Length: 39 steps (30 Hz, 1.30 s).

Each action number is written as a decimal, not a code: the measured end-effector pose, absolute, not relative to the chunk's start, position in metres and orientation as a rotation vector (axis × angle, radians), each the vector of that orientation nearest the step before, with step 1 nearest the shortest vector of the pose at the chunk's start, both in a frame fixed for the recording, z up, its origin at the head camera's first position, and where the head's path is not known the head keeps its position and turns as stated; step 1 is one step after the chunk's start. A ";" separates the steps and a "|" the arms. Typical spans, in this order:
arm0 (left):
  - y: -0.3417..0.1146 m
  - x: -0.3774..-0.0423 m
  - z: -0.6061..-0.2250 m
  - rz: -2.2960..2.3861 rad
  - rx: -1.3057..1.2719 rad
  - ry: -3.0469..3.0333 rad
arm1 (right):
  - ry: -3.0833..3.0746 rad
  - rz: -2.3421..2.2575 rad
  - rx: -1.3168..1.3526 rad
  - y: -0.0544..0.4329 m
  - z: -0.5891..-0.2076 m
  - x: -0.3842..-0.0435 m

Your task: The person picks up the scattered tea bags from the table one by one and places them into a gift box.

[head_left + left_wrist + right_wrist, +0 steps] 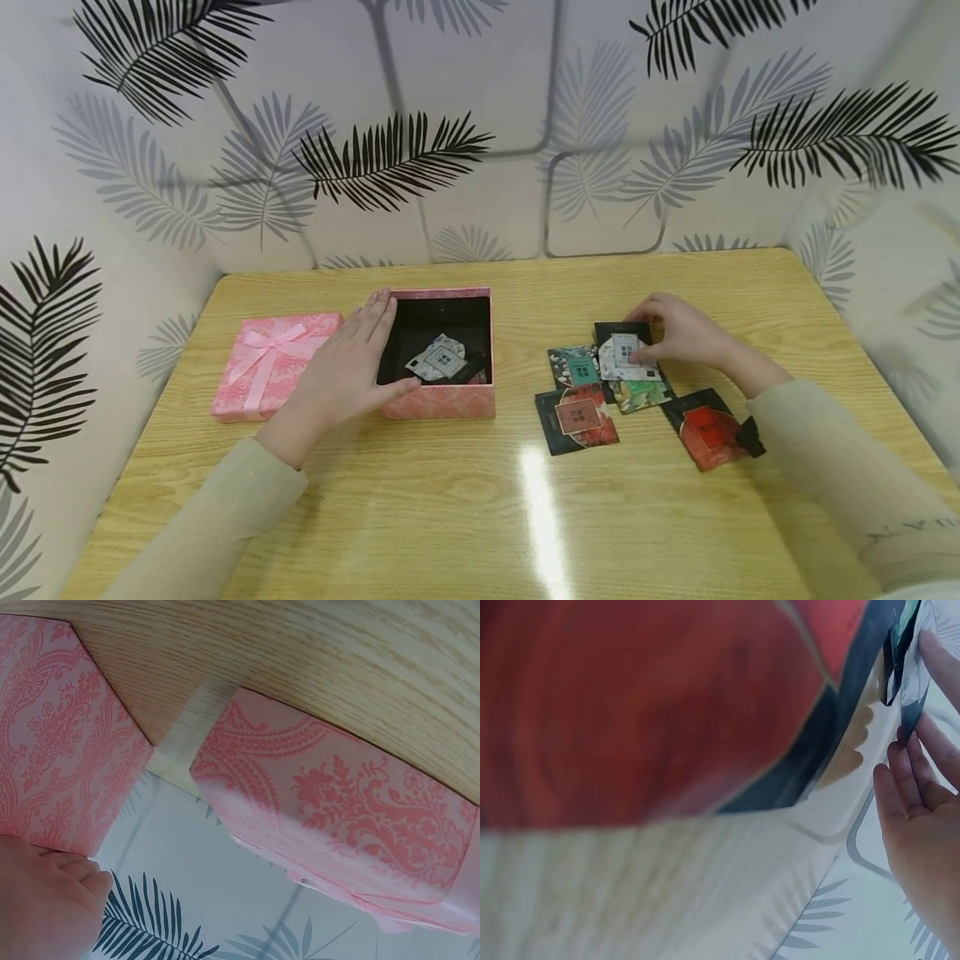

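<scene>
My left hand (341, 375) rests along the left wall of an open pink patterned box (438, 405), fingers straight and thumb near the front rim. In the left wrist view the fingers touch the box wall (64, 735). Inside the black-lined box lies a pale floral sachet (437, 358), with darker ones partly hidden beside it. At the right, my right hand (686, 340) pinches a black-and-white sachet (624, 357) between thumb and fingers, over a small pile. In the right wrist view that sachet (913, 686) appears edge-on.
Left of the box lies its pink lid (262, 367) with a ribbon bow. Around the pile are a teal-labelled sachet (577, 368), a green one (641, 393) and a red-and-black one (577, 419). Another red sachet (708, 429) lies by the right wrist. A patterned wall stands behind the table.
</scene>
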State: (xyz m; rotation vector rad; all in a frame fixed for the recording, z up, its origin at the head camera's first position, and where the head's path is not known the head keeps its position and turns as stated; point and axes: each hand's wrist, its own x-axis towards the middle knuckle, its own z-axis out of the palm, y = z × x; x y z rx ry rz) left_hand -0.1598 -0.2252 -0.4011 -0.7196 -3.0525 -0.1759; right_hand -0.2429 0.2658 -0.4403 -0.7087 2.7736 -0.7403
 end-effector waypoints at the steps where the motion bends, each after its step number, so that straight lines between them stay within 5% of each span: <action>1: -0.225 -0.160 -0.401 -0.174 -0.720 -3.050 | 2.774 -0.745 -0.703 0.265 -0.439 -0.243; 39: -0.224 -0.159 -0.402 -0.136 -0.719 -3.048 | 2.877 -0.928 -0.683 0.247 -0.377 -0.268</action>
